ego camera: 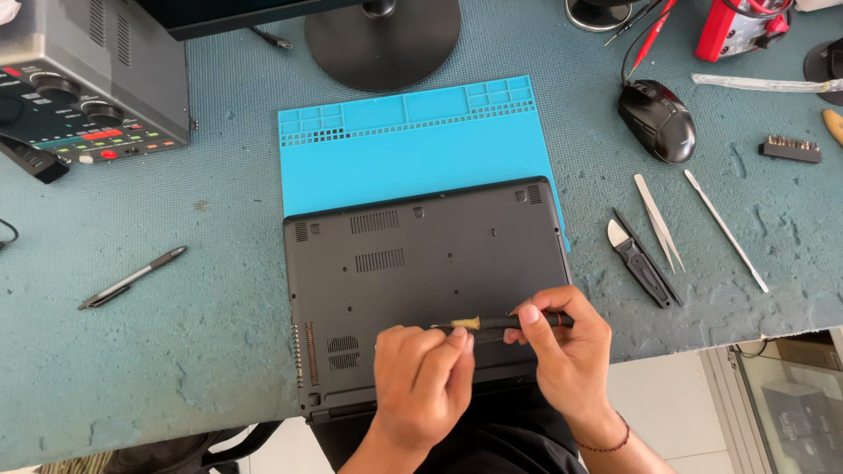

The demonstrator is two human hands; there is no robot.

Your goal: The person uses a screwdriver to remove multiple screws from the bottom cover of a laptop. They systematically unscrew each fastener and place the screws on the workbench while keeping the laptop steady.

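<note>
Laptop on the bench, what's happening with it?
A black laptop lies base-up, partly on a blue silicone repair mat on a grey-blue bench. The person holds a slim black screwdriver sideways above the base: the right hand holds the handle, the left hand pinches the tip end. The bottom cover is on. Tweezers, a spudger, a folding knife and a mouse lie to the right.

The slim black screwdriver's [505, 323] tip hides behind left-hand fingers [448, 344]; the grey knobbed bench instrument [83, 83] is cropped at upper left.
</note>
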